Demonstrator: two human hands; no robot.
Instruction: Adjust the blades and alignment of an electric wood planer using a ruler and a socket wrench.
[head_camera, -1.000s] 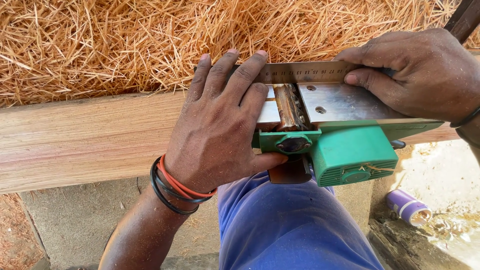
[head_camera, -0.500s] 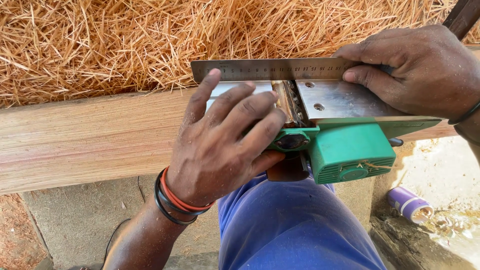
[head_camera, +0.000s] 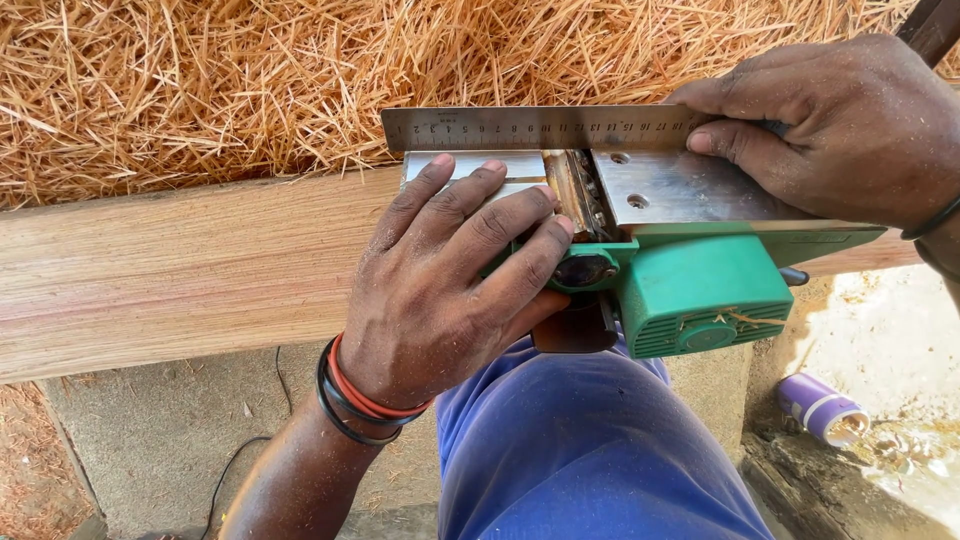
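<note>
Two bare hands on a green electric planer (head_camera: 700, 290) turned sole-up across a long wooden plank (head_camera: 180, 270). Left hand (head_camera: 450, 290) spread flat, fingers (head_camera: 500, 215) released and pressing on the planer's front sole plate and green housing, not clenched. Right hand (head_camera: 840, 125) pinching a steel ruler (head_camera: 540, 128) on edge against the far side of the metal sole, thumb and forefinger grasping its end. Red and black wristbands (head_camera: 355, 400) on the left wrist. Beyond the plank, heaped straw-coloured wood shavings (head_camera: 200, 90). Below, a blue-trousered knee (head_camera: 580, 450), concrete floor (head_camera: 160, 440) with a thin black cable (head_camera: 235, 465). Lower right, a purple can (head_camera: 820, 408) lying on its side, contents unclear.
</note>
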